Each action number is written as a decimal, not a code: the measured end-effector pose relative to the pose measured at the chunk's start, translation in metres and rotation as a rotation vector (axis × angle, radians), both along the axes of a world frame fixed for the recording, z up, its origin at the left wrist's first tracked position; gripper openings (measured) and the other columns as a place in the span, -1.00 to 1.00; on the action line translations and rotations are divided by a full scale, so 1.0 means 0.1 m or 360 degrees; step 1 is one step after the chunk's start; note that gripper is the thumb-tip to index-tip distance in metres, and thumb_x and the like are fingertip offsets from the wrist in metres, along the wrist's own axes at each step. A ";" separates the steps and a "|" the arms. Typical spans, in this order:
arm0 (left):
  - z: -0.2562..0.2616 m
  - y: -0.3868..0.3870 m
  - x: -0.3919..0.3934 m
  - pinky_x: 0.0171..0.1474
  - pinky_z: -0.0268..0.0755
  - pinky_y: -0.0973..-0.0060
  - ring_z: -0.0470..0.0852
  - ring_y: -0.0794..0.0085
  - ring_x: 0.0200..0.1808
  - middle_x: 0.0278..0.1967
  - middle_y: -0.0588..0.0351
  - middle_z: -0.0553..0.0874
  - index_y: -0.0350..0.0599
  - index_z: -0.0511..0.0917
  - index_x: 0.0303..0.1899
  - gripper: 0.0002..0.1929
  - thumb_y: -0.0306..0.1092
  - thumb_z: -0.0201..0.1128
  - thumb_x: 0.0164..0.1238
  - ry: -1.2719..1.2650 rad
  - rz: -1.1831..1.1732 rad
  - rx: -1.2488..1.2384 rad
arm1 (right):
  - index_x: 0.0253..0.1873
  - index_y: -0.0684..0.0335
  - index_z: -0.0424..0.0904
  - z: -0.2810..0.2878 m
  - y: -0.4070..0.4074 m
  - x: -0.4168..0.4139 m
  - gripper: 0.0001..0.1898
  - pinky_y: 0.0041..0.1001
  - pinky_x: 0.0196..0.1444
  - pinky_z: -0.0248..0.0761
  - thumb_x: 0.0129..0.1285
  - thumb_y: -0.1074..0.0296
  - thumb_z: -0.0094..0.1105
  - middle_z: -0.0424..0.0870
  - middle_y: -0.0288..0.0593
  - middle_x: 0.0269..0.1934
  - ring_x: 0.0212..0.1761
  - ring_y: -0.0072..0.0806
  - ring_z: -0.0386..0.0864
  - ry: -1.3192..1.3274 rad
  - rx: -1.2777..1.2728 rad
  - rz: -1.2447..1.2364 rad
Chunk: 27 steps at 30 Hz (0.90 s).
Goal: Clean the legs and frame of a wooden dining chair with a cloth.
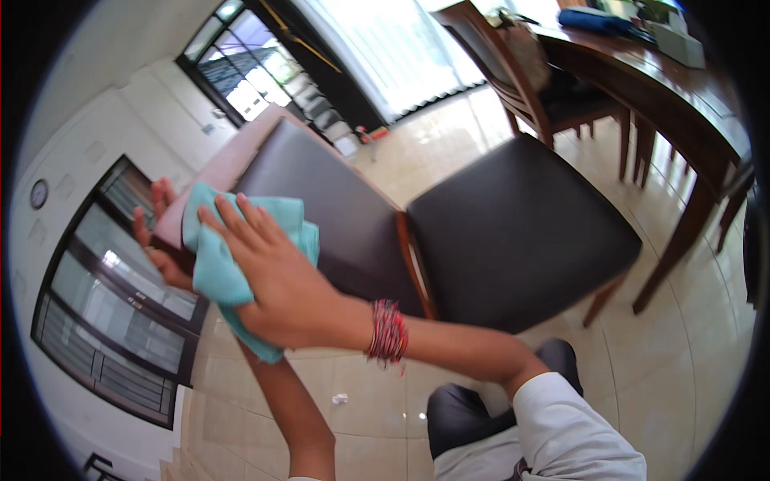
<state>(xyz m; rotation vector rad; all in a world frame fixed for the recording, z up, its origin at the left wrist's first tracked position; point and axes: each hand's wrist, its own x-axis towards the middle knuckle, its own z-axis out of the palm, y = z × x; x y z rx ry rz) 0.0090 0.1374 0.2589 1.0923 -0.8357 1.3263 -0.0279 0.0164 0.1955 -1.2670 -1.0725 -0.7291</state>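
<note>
A wooden chair with a dark padded backrest (325, 192) and a dark seat (523, 234) stands tilted across the view before me. My right hand (280, 276), a woven bracelet at its wrist, presses a folded turquoise cloth (219, 270) onto the upper corner of the backrest. Its fingers lie stretched out over the cloth. At the end of the chair's wooden top rail (210, 156), my left hand (157, 234) holds the corner from the far side. Only its fingers show; the palm is hidden behind rail and cloth.
To the right, a wooden table (643, 78) carries a blue item (595, 21) and a white box (677, 45). Another chair (529, 72) stands against it. A small white scrap (340, 398) lies on the tiled floor (373, 433). Dark-framed doors (120, 294) are at left.
</note>
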 end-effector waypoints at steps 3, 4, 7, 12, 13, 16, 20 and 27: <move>-0.06 -0.25 -0.01 0.37 0.18 0.12 0.38 0.09 0.29 0.18 -0.17 0.48 -0.28 0.43 0.11 -0.42 0.04 -0.30 0.41 0.0042 0.0009 0.0144 | 0.47 0.30 -0.02 -0.60 -0.25 -0.26 -0.27 -0.09 0.50 -0.29 0.17 0.39 -0.07 -0.12 0.22 0.48 0.53 0.15 -0.22 0.0309 -0.0068 -0.0156; 0.01 -0.27 -0.15 0.36 0.21 0.12 0.41 0.10 0.27 0.17 -0.16 0.50 -0.27 0.44 0.11 -0.42 0.04 -0.29 0.41 0.0104 0.0035 0.0084 | 0.48 0.29 -0.04 -0.81 -0.25 -0.39 -0.26 -0.09 0.50 -0.31 0.16 0.42 -0.08 -0.16 0.19 0.50 0.54 0.13 -0.26 0.0493 -0.0066 -0.0148; 0.04 -0.29 -0.22 0.32 0.30 0.11 0.49 0.13 0.21 0.14 -0.14 0.53 -0.26 0.45 0.10 -0.43 0.03 -0.28 0.40 0.0215 -0.0029 0.0004 | 0.49 0.27 -0.05 -1.66 -0.34 -0.56 -0.28 -0.17 0.50 -0.30 0.21 0.39 -0.08 -0.14 0.13 0.51 0.55 0.07 -0.25 0.0895 -0.0104 -0.0306; -0.04 -0.33 -0.23 0.30 0.34 0.05 0.47 0.10 0.24 0.17 -0.13 0.51 -0.23 0.42 0.13 -0.41 0.07 -0.30 0.39 0.0214 0.0062 -0.0036 | 0.50 0.24 -0.08 -2.15 -0.42 -0.31 -0.32 -0.23 0.48 -0.18 0.36 0.16 -0.09 -0.02 0.15 0.47 0.52 0.02 -0.07 0.1310 -0.0006 -0.0203; -0.05 -0.37 -0.23 0.30 0.34 0.05 0.47 0.10 0.24 0.17 -0.13 0.51 -0.23 0.42 0.13 -0.41 0.07 -0.30 0.39 0.0219 0.0054 -0.0044 | 0.47 0.28 -0.03 -2.09 -0.48 -0.17 -0.33 -0.28 0.45 -0.12 0.39 0.05 -0.13 0.10 0.17 0.42 0.48 -0.01 0.04 0.1724 0.0024 0.0040; -0.08 -0.51 -0.24 0.30 0.34 0.04 0.46 0.08 0.25 0.18 -0.13 0.50 -0.22 0.42 0.14 -0.41 0.07 -0.31 0.39 0.0222 0.0107 -0.0086 | 0.41 0.38 0.09 -2.19 -0.42 0.37 -0.28 -0.40 0.36 0.03 0.41 -0.15 -0.19 0.32 0.04 0.27 0.30 -0.21 0.24 0.2105 0.0145 0.0294; -0.08 -0.43 -0.29 0.30 0.34 0.01 0.45 0.06 0.26 0.19 -0.15 0.49 -0.22 0.42 0.15 -0.40 0.06 -0.33 0.39 0.0212 0.0195 -0.0065 | 0.34 0.42 0.22 -2.14 -0.18 1.05 -0.24 -0.48 0.25 0.15 0.39 -0.25 -0.18 0.43 -0.18 0.13 0.10 -0.48 0.33 0.1935 0.0395 0.0568; -0.03 -0.56 -0.26 0.39 0.11 -0.09 0.36 -0.11 0.31 0.21 -0.23 0.46 -0.25 0.40 0.17 -0.38 0.06 -0.33 0.38 0.0119 0.0089 -0.0126 | 0.33 0.32 0.26 -2.47 0.12 2.77 -0.30 -0.38 0.34 0.05 0.37 -0.21 -0.18 0.39 0.10 0.24 0.31 -0.18 0.29 0.1806 0.0504 0.0125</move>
